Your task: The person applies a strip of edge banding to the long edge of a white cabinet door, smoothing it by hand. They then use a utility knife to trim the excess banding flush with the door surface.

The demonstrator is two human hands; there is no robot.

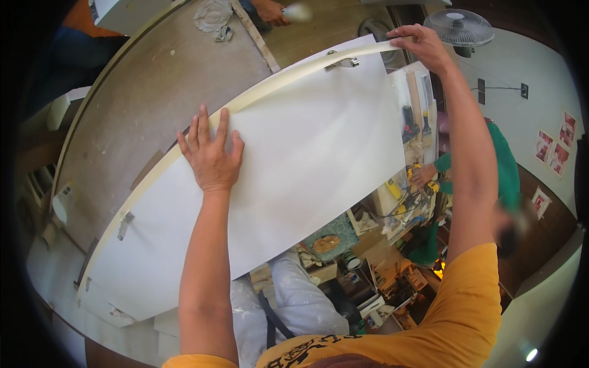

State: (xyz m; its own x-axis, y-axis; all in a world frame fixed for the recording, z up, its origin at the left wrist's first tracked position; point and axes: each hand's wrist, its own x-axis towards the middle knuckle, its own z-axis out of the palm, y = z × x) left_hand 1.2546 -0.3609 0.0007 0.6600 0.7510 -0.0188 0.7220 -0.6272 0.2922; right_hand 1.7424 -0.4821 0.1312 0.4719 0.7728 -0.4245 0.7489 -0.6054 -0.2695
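Strip, one, cream, long and narrow, set along the upper-left long edge of a white panel. Governing relation: from the left hand the strip's raised stretch leads up and to the right, ending at the right hand; the other stretch leads down and to the left, along the panel's edge. Nearer hand: neither, as both touch it. Left hand: fingers spread wide, laid flat over the edge and the strip, gripping nothing, tips pointing up and away from the body. Right hand: fingers pinched narrow on the strip's upper-right end, just beyond the panel's corner. Long axis of the strip: diagonal, lower left to upper right, bowed in a shallow arc; part of the bow may be the lens. Held end points right and slightly up. Between the hands the strip shows its broad face and appears to stand off the edge; whether any of that length touches cannot be told. Panel: long axis on the same diagonal, in front of the body; metal hinge at the lower-left part, second hinge near the upper-right corner, just beside the strip. Beyond the panel: brown bench. To the right: a co-worker's green sleeve, well apart from the left hand.
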